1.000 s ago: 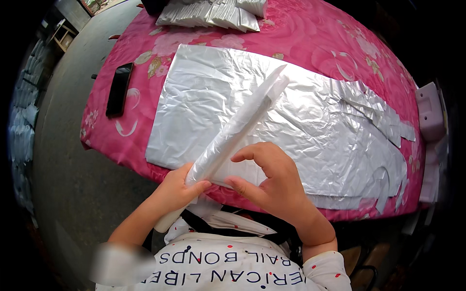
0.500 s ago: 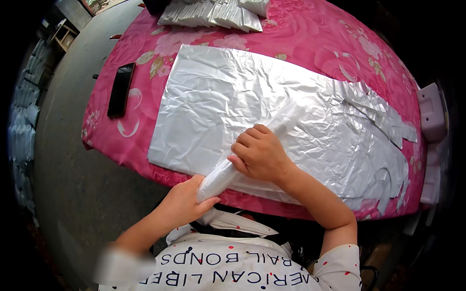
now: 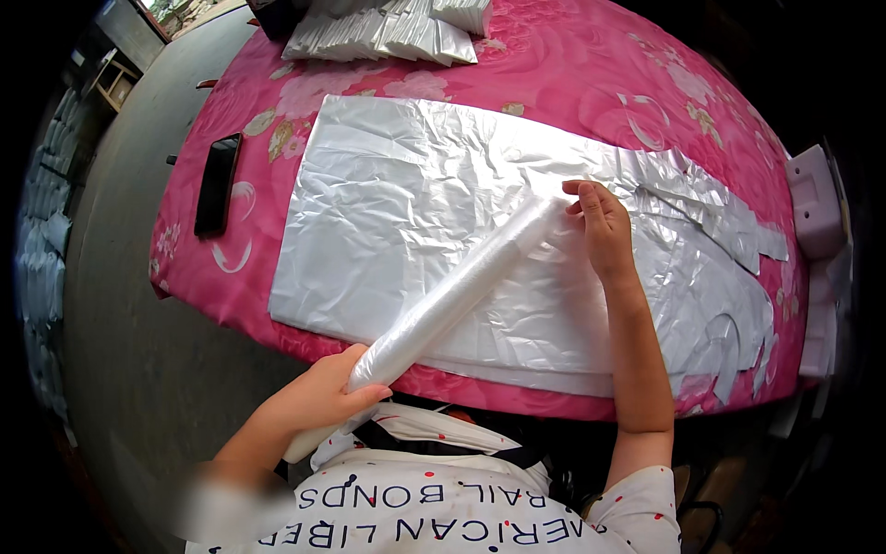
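Observation:
A long roll of translucent plastic film (image 3: pixel 452 291) slants across a stack of flat, wrinkled silvery-white plastic bags (image 3: pixel 355 222) on the table. My left hand (image 3: pixel 323 392) wraps around its near end, by the table's front edge, with the thumb on top. At the roll's far end is my right hand (image 3: pixel 604 231), its fingers loosely bent and apart, the tips beside the film. Whether those tips touch the film is hard to tell. Cut strips and handle-like loops hang from the right end of the bags.
A pink flowered cloth covers the table (image 3: pixel 517 46). To the left lies a black phone (image 3: pixel 218 185). Folded white packets (image 3: pixel 383 35) are bunched at the far edge. Pale pink plastic (image 3: pixel 817 203) stands beyond the right edge, and white stacks (image 3: pixel 41 268) line the far left.
My right hand has moved from the middle of the roll up and right to its far end, loosening its grip. My left hand stays at the near end. The view has shifted slightly.

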Demonstrator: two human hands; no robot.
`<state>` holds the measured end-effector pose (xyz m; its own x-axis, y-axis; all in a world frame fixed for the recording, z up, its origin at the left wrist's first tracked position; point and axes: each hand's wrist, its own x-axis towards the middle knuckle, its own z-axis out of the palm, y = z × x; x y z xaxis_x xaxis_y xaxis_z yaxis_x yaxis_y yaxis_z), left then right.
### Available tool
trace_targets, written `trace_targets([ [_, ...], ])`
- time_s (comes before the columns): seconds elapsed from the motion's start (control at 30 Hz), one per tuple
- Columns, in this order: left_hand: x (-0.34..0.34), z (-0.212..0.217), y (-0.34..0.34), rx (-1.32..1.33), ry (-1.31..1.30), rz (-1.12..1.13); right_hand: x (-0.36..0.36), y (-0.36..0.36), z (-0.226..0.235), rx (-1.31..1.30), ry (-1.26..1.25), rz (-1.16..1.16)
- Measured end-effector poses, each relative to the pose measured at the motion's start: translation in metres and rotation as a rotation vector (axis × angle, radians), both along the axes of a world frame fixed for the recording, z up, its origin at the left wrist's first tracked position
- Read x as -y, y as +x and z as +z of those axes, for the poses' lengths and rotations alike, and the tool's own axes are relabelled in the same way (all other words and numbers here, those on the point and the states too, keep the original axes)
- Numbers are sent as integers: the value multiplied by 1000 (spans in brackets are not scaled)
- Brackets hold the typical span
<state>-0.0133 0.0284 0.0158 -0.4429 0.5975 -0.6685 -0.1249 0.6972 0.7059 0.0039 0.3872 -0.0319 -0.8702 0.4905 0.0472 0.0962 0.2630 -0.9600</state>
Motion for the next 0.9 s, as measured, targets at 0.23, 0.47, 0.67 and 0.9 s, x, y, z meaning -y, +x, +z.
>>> trace_targets([
  [0.23,24,-24,0,340,174,56,1,0,-2,7,-175,90],
  [0.47,29,-26,4,300,160,47,4,-2,4,155,-314,119],
  [0.67,12,-8,16,0,32,32,13,0,13,276,-233,203],
  [0.9,13,-8,18,-40,46,16,23,0,12,231,-150,307],
])
